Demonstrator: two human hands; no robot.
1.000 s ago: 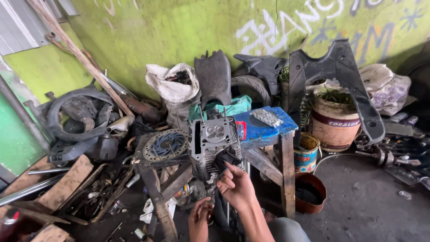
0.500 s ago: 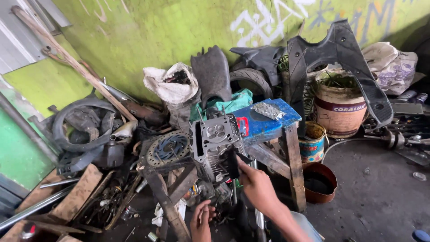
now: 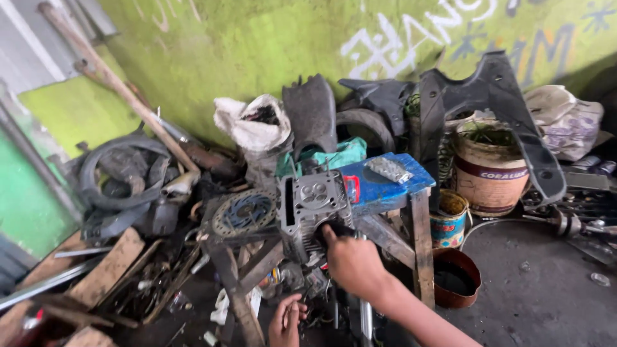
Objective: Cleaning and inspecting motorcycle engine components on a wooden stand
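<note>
A grey metal engine cylinder head point(image 3: 313, 209) with cooling fins stands at the middle, resting against a wooden stool point(image 3: 411, 225) with a blue top. My right hand point(image 3: 352, 262) presses against the lower right side of the cylinder head, fingers wrapped on its edge. My left hand point(image 3: 286, 320) is low at the bottom of the view, fingers curled around a small thin object that I cannot make out. A round sprocket disc point(image 3: 244, 212) lies just left of the cylinder head on a wooden frame.
Scrap fills the ground along the green wall: a tyre point(image 3: 122, 173), a white sack point(image 3: 254, 128), black plastic body panels point(image 3: 488, 109), a large bucket with plants point(image 3: 491, 164), small tins point(image 3: 448, 218) and a rusty bowl point(image 3: 456, 276). Planks point(image 3: 103, 270) lie at the left.
The view has shifted slightly right and closer. My right hand has moved up onto the cylinder head's lower side. My left hand stays low under it.
</note>
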